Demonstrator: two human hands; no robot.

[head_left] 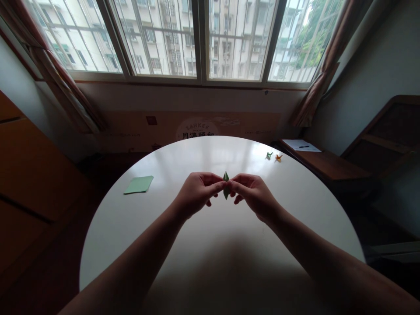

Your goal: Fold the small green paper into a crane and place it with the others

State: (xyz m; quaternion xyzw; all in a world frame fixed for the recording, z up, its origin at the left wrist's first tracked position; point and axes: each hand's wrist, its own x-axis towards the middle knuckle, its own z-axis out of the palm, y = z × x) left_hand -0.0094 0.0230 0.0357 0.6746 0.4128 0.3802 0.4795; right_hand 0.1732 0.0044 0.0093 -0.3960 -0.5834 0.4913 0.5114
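Note:
Between my two hands is a small piece of folded green origami paper (226, 192), narrow and diamond-shaped, with a slit at its upper point. My left hand (200, 190) pinches its left side between thumb and index finger. On the opposite side, my right hand (251, 190) grips it in the same way. The hands are held over the middle of the round white table. Parts of the paper's centre are hidden behind the fingertips.
A stack of light green paper squares (138, 184) lies on the white table (226, 245) at left. Two little origami figures, one green (269, 155) and one orange (278, 158), stand at the far right. Beyond the rim, a wooden surface (331, 164) carries a white sheet (300, 145) and a pen.

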